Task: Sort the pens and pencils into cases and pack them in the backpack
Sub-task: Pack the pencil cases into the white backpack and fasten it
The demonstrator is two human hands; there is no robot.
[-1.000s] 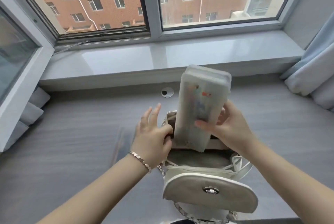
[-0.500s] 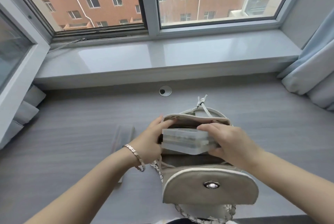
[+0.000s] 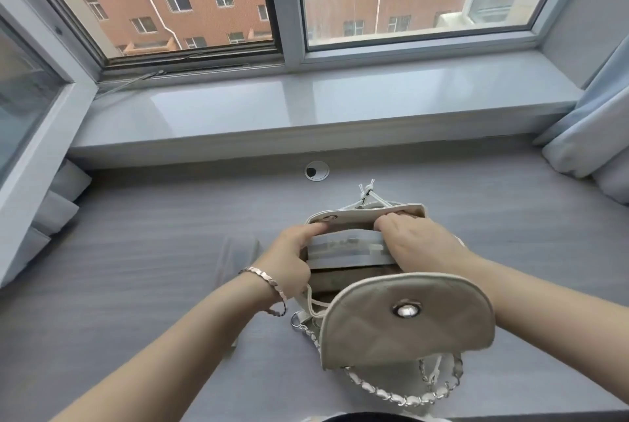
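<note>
Translucent grey plastic pencil case (image 3: 347, 248) sits low in the open mouth of our beige quilted leather backpack (image 3: 405, 319), its long axis running left to right. Our left hand (image 3: 289, 253) pinches its left end and our right hand (image 3: 420, 244) curls over its right end, both equally near, so we judge the push goes straight down

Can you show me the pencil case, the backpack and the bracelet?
pencil case (image 3: 343, 253): head view, its clear side showing between the two hands.
backpack (image 3: 391, 336): head view, the quilted front flap.
bracelet (image 3: 272, 283): head view, the links across the left wrist.
</note>
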